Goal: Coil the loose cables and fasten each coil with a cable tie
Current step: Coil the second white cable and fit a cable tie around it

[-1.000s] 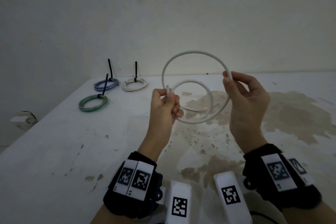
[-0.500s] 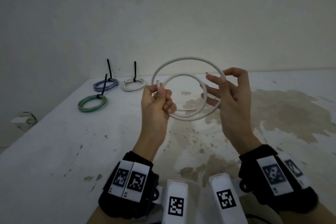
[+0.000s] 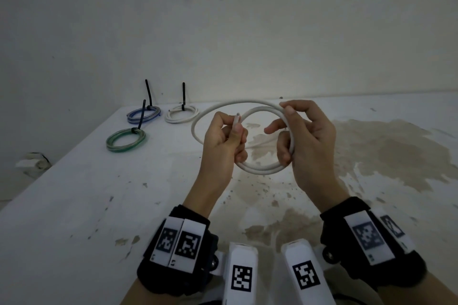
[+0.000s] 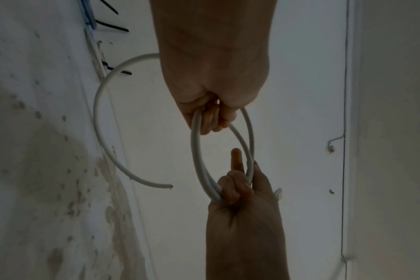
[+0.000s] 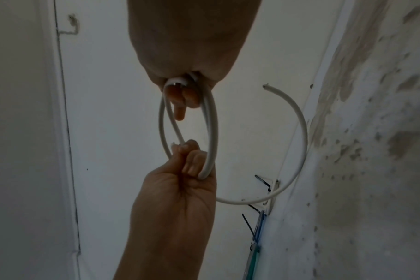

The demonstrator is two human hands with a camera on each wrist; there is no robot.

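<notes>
A white cable (image 3: 262,170) is held in loops in the air above the table. My left hand (image 3: 235,131) pinches the loops on their left side, and one cut end sticks up past the thumb. My right hand (image 3: 288,136) curls round the loops on their right side with the forefinger pointing out. In the left wrist view the left hand (image 4: 211,121) and right hand (image 4: 237,187) grip opposite sides of the cable (image 4: 196,151), and a loose arc swings out to a free end (image 4: 170,186). The right wrist view shows the cable (image 5: 212,132) the same way.
Three tied coils lie at the table's far left: blue (image 3: 143,115), white (image 3: 182,114) and green (image 3: 126,140), each with a black cable tie standing up. The white table (image 3: 74,205) is stained brown on the right. A wall stands close behind.
Both hands have come down and closer together. The wide loops have drawn into a smaller coil, and the right hand has gone from spread fingers to gripping the loops.
</notes>
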